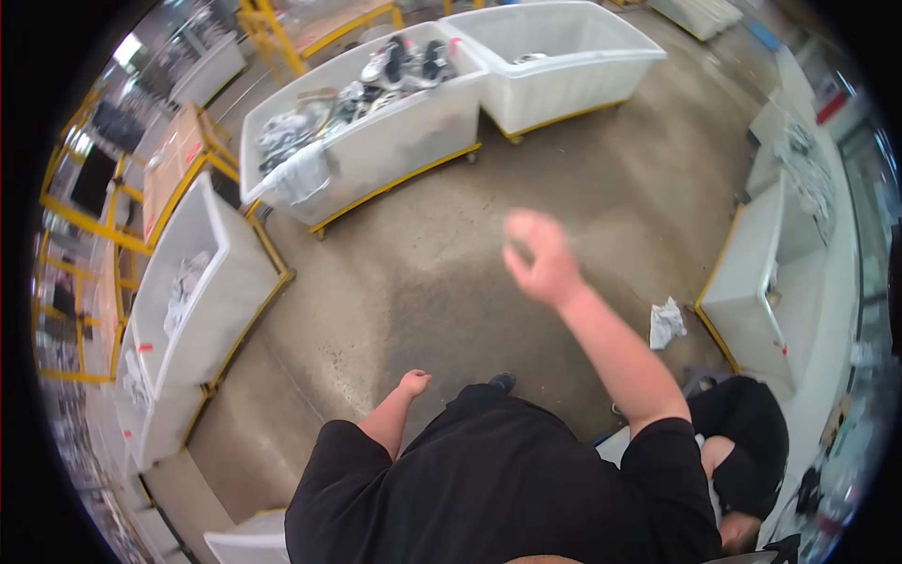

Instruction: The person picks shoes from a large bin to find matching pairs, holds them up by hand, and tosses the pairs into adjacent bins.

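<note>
The floor (451, 211) of this large room is grey-brown, with darker patches. White bins on yellow wheeled frames stand around it, and a crumpled white cloth (667, 324) lies at the right. A co-worker (752, 414) in black bends low nearby. The right hand (543, 258) is raised above the floor, its fingers released and curved; the left hand (412, 382) hangs low, and I cannot tell whether its fingers grasp something. Ahead, well apart from both, the shoe bin (404, 146) is long, holding black-and-white shoes (385, 64).
</note>
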### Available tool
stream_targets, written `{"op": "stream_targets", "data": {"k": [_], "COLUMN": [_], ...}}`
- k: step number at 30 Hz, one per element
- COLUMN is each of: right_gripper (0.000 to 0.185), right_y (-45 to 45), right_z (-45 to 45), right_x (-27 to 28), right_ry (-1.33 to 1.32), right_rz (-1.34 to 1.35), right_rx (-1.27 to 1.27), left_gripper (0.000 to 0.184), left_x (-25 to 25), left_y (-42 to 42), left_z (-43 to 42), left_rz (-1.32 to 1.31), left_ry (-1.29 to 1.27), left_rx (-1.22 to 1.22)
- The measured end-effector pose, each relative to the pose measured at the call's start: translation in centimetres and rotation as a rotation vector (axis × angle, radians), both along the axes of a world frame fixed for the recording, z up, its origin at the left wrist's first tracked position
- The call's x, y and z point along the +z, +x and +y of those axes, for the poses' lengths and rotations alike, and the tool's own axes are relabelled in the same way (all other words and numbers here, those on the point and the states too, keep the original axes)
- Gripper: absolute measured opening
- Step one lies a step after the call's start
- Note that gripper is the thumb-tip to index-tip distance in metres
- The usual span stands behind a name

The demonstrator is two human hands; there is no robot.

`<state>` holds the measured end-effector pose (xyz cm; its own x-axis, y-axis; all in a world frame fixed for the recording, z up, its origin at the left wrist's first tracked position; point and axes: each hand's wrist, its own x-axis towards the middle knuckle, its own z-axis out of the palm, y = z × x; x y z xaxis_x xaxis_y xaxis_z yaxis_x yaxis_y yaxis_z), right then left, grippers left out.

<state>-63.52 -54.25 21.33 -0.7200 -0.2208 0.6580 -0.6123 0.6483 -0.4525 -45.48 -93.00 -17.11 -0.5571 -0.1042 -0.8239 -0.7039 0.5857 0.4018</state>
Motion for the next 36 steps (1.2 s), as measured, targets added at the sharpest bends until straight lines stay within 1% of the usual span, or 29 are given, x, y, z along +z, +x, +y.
{"op": "stream_targets", "data": {"k": [1,3,4,5,6,7,8,9,11,12,13,14,15,16,18,19,20,21,22,23,24,25,26,27,28,30,31,33,36], "right_gripper": [0.035,0.037,0.037,0.041,0.045,0.046,0.047,0.047,0.038,0.035,0.034,0.029,0.029,0.029,0.030,0.031,0.031,0.032,0.033,0.036,0.036,0.038,0.040,0.045,0.045,0.052,0.052,0.059,0.063], "right_y": [3.8,14.3,20.9,28.0,35.4,42.8,50.7,56.4,69.9,73.8,77.0,80.1,81.6,83.3,86.8,87.2,88.1,88.7,89.3,89.5,90.1,90.6,91.3,92.3,93.0,94.1,94.7,95.4,95.2], "right_z": [2.0,6.6,8.7,10.7,12.4,13.5,14.1,14.0,13.1,11.5,10.5,9.5,8.6,7.6,5.4,4.7,3.5,2.4,1.5,1.2,0.8,0.5,0.1,-0.4,-0.8,-1.2,-1.5,-1.5,-2.3], "right_x": [-5.9,-17.9,-22.5,-25.4,-27.7,-29.6,-32.8,-30.1,-32.9,-30.9,-28.9,-29.0,-26.7,-27.0,-29.0,-29.3,-30.9,-32.6,-33.9,-33.1,-33.4,-33.9,-34.7,-35.9,-36.5,-36.5,-36.2,-35.8,-36.5], "right_ry": [0.071,0.189,0.219,0.271,0.323,0.295,0.256,0.001,-0.067,-0.253,-0.410,-0.495,-0.657,-0.715,-0.963,-1.036,-1.079,-1.008,-0.935,-0.894,-0.936,-0.889,-0.844,-0.944,-0.990,-1.125,-1.160,-1.311,-1.321], "right_rz": [-0.207,-0.596,-0.851,-1.115,-1.318,-1.532,-1.699,-1.840,-1.738,-1.609,-1.452,-1.374,-1.316,-1.322,-0.952,-0.943,-0.936,-0.935,-0.932,-0.937,-0.938,-0.932,-0.925,-0.899,-0.908,-0.936,-0.943,-1.028,-1.005], "right_rx": [0.014,-0.156,-0.260,-0.322,-0.386,-0.503,-0.656,-0.757,-1.132,-1.365,-1.580,-1.780,-1.926,-1.960,-2.208,-2.243,-2.250,-2.244,-2.234,-2.206,-2.206,-2.195,-2.187,-2.130,-2.143,-2.021,-2.037,-1.928,-1.981], "left_gripper": [0.053,0.053,0.051,0.050,0.049,0.048,0.047,0.046,0.049,0.049,0.049,0.048,0.048,0.050,0.053,0.053,0.052,0.052,0.048,0.045,0.043,0.040,0.039,0.039,0.039,0.036,0.036,0.034,0.032], "left_x": [-0.2,-1.0,-1.4,-1.7,-0.9,0.1,-0.1,-0.2,0.1,0.1,0.3,0.6,0.9,1.4,1.8,1.9,1.9,2.2,2.8,3.3,3.7,4.0,4.5,5.1,5.9,7.5,8.0,8.9,10.0], "left_y": [-0.6,-2.0,-3.1,-4.4,-5.5,-6.8,-8.0,-9.5,-12.1,-13.1,-13.8,-13.7,-13.2,-12.4,-9.2,-7.4,-4.7,-1.6,1.9,5.5,9.6,13.6,17.6,21.4,24.9,31.7,34.4,38.7,43.4], "left_z": [0.5,1.6,2.4,3.8,5.4,7.4,9.5,11.3,17.2,20.3,23.2,25.9,29.0,32.8,40.0,43.5,46.6,49.3,51.9,54.2,56.1,57.6,59.2,60.5,61.5,62.5,62.6,63.0,63.9], "left_rz": [-0.002,-0.013,-0.012,-0.019,-0.055,-0.097,-0.090,-0.084,-0.107,-0.123,-0.122,-0.118,-0.118,-0.101,-0.066,-0.052,-0.042,-0.033,-0.025,-0.018,0.017,0.048,0.113,0.171,0.162,0.232,0.214,0.149,0.117], "left_ry": [-0.022,-0.043,-0.058,-0.072,-0.061,-0.057,-0.047,-0.042,-0.061,-0.082,-0.084,-0.085,-0.107,-0.069,-0.001,0.032,0.065,0.095,0.105,0.113,0.136,0.162,0.164,0.164,0.140,0.284,0.272,0.432,0.429], "left_rx": [-0.056,-0.194,-0.209,-0.249,-0.290,-0.348,-0.396,-0.450,-0.553,-0.675,-0.676,-0.662,-0.732,-0.756,-0.822,-0.865,-0.875,-0.882,-0.986,-1.090,-1.164,-1.238,-1.396,-1.560,-1.596,-1.783,-1.814,-1.866,-1.960]}}
